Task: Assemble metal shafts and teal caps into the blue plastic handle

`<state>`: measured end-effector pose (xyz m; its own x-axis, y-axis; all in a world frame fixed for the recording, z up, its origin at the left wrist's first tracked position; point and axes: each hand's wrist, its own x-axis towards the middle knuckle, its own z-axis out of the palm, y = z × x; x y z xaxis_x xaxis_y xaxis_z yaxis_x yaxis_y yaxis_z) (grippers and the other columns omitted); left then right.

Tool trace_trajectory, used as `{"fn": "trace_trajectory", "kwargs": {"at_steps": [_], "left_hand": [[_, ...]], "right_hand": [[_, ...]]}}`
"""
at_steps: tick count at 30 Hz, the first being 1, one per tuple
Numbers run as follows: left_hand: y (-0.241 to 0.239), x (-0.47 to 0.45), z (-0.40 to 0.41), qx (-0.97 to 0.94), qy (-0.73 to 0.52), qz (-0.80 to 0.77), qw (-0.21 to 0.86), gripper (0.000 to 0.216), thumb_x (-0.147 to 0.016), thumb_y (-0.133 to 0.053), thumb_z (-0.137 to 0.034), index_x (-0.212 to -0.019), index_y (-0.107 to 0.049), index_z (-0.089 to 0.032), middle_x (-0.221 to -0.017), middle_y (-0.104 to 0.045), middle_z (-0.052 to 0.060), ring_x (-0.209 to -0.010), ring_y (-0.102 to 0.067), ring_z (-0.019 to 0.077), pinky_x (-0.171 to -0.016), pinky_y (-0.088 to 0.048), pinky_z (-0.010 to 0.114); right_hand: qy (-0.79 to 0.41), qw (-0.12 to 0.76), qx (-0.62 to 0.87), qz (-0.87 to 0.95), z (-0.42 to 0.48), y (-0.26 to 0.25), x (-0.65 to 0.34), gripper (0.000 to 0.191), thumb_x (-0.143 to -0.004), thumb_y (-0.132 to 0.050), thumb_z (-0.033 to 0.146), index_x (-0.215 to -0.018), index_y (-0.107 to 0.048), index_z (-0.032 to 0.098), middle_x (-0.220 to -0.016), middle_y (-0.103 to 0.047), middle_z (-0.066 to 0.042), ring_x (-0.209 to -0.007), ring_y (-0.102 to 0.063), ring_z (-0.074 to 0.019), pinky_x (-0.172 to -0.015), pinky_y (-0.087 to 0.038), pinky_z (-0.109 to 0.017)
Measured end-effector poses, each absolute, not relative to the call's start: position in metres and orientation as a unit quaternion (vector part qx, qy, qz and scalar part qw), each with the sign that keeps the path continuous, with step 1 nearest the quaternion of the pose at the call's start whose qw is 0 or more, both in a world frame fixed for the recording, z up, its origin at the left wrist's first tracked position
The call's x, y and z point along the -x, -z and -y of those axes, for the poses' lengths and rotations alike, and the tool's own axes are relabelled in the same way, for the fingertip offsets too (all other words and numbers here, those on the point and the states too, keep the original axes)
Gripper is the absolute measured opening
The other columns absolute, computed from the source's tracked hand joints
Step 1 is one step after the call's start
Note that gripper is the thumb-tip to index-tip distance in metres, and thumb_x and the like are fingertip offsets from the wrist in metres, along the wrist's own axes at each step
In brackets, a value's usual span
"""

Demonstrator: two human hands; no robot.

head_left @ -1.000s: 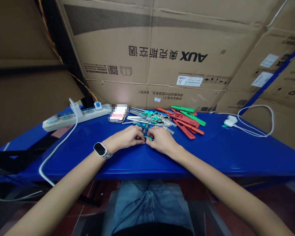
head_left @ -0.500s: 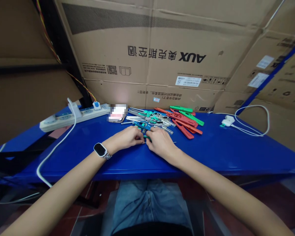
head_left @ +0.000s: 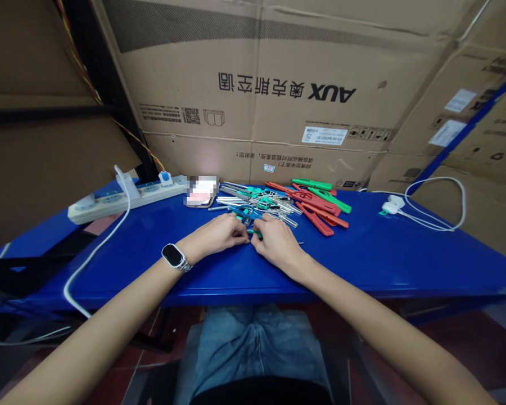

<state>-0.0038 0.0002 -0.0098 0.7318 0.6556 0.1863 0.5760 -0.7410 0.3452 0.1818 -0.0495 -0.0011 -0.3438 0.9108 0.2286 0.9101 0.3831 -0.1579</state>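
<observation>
My left hand (head_left: 219, 234) and my right hand (head_left: 276, 242) rest close together on the blue table (head_left: 362, 259), fingertips meeting over a small teal plastic piece (head_left: 255, 231) that both pinch. A smartwatch (head_left: 172, 256) sits on my left wrist. Just beyond the hands lies a pile of thin metal rods and teal parts (head_left: 257, 203). To its right are red plastic strips (head_left: 316, 211) and green plastic strips (head_left: 320, 191).
A white power strip (head_left: 122, 199) with plugs and a white cable (head_left: 96, 250) lies at the left. A phone (head_left: 200, 194) lies near the pile. A white charger and looped cable (head_left: 421, 211) sit at the right. Cardboard boxes (head_left: 278, 90) wall the back.
Both hands stay together on the small piece, with only slight finger shifts. The view has moved a little.
</observation>
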Motion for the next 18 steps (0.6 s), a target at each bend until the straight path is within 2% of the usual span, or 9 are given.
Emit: {"fn": "trace_trajectory", "kwargs": {"at_steps": [7,14,18], "left_hand": [[0.0111,0.0044,0.0003,-0.914,-0.15,-0.354,0.131,0.015,-0.088,-0.064,-0.029,-0.082,-0.074,-0.02,-0.073,-0.063,0.005,-0.078,-0.054,0.0198,-0.066,-0.039,0.026],[0.0103,0.0034,0.0017,-0.915,-0.149,-0.352,0.127,0.016,-0.088,-0.062,-0.029,-0.083,-0.074,-0.02,-0.072,-0.062,0.005,-0.077,-0.054,0.0197,-0.065,-0.038,0.026],[0.0084,0.0029,0.0006,-0.917,-0.135,-0.35,0.136,0.016,-0.088,-0.062,-0.029,-0.082,-0.074,-0.019,-0.072,-0.062,0.005,-0.078,-0.053,0.0193,-0.067,-0.038,0.027]], "right_hand": [[-0.011,0.165,0.557,0.814,0.0428,0.0043,-0.184,0.018,-0.088,-0.053,0.02,-0.095,-0.068,0.017,-0.096,-0.065,-0.01,-0.076,-0.062,-0.02,-0.068,-0.041,-0.029],[0.012,0.128,0.54,0.832,0.0441,0.0021,-0.1825,0.023,-0.09,-0.052,0.019,-0.103,-0.07,0.018,-0.102,-0.064,-0.012,-0.084,-0.064,-0.0224,-0.07,-0.044,-0.03],[0.041,0.095,0.516,0.85,0.0479,-0.0006,-0.1844,0.027,-0.095,-0.047,0.022,-0.096,-0.073,0.016,-0.1,-0.064,-0.014,-0.088,-0.063,-0.0246,-0.073,-0.045,-0.032]]}}
